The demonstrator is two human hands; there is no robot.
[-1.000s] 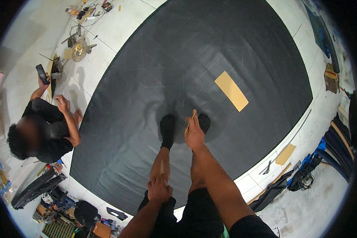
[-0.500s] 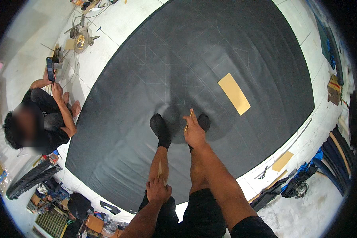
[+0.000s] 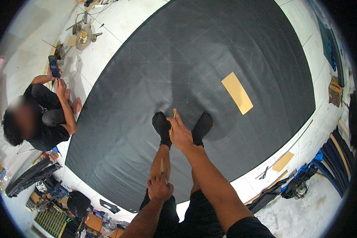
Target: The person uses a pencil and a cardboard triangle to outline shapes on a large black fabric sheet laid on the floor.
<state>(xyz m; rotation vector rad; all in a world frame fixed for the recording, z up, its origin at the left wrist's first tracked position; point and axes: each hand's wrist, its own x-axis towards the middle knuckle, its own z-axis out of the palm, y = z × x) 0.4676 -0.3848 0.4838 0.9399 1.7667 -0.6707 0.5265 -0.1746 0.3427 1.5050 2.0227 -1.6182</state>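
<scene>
A large black sheet of material (image 3: 119, 115) lies spread on the floor, marked with thin pale lines. I stand on it in black socks. My right hand (image 3: 181, 135) is closed around a thin yellow stick (image 3: 173, 122), held above the sheet between my feet; whether it is a pencil or a card seen edge-on, I cannot tell. Lower down, before my left knee, my left hand (image 3: 160, 188) is closed on a narrow tan pointed piece (image 3: 162, 165) that sticks up past the fingers. A rectangular yellow card (image 3: 237, 93) lies flat on the sheet, right of my feet.
Another person (image 3: 41, 111) squats at the sheet's left edge with a phone (image 3: 54, 66). A second yellow card (image 3: 283, 162) and scissors (image 3: 263, 173) lie on the tiles at right. Fabric rolls (image 3: 337, 156) stand beyond them. A fan (image 3: 83, 37) is at far left.
My right hand has moved left with the thin yellow stick, from over my right foot to between both feet. My left hand has barely shifted. The other person's phone has tilted slightly.
</scene>
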